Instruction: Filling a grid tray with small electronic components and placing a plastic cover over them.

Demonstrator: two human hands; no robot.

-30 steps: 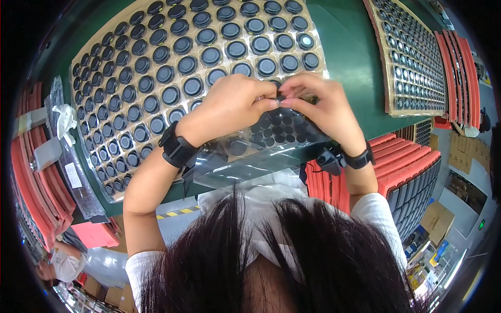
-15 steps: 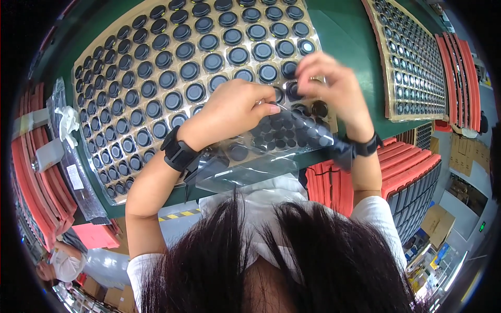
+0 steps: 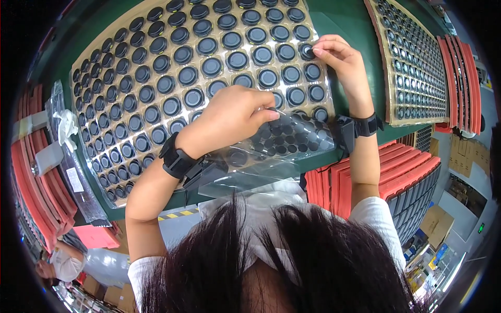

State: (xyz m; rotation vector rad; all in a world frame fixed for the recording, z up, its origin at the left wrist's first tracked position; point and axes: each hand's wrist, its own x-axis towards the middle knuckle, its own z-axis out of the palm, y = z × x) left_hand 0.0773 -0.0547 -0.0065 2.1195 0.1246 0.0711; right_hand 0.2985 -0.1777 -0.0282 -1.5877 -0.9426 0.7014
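A large clear plastic tray (image 3: 326,86) sits on brown card, with round black parts (image 3: 267,78) in rows of pockets. Low over its near side, my left hand (image 3: 235,115) pinches the edge of a clear plastic bag (image 3: 245,172). Loose small black discs (image 3: 284,134) show through the bag. At the tray's right edge, the thumb and fingers of my right hand (image 3: 342,62) close on a round black part (image 3: 306,51) in its pocket. Whether a separate disc is between those fingertips is hard to make out. Both wrists wear black bands.
The green table (image 3: 349,36) carries a second tray (image 3: 417,78) of light-topped parts on the right. Red foam-like stacks (image 3: 407,161) stand beyond the near right edge, more (image 3: 42,177) at left. White crumpled material (image 3: 68,128) lies left. Another person (image 3: 68,261) is far lower left.
My right hand has moved up and away from the bag to the tray's right edge. The light-topped part there now looks dark. My left hand keeps its pinch on the bag.
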